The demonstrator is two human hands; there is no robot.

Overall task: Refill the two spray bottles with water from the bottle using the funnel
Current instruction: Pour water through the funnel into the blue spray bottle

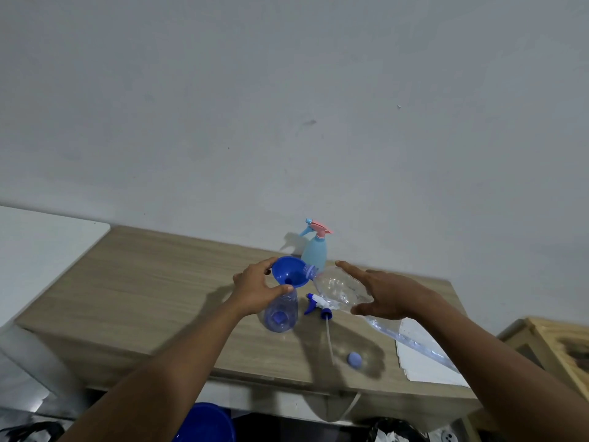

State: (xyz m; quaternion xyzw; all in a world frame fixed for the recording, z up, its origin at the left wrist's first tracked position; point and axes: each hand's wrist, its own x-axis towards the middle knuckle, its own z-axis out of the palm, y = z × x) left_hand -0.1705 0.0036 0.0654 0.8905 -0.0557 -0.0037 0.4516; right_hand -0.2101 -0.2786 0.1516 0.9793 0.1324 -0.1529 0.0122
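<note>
Head view: right hand [387, 296] grips water bottle [338, 290] tipped leftward into funnel [290, 272]; left hand [258, 290] clasps funnel.

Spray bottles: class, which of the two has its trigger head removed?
The clear bluish spray bottle under the blue funnel; its trigger head lies beside it. The light-blue bottle behind keeps its pink-topped head.

- the right hand [387, 293] hides the base of the clear water bottle [338, 287].
- a blue round object [207, 424] is cut off by the bottom edge.
</note>
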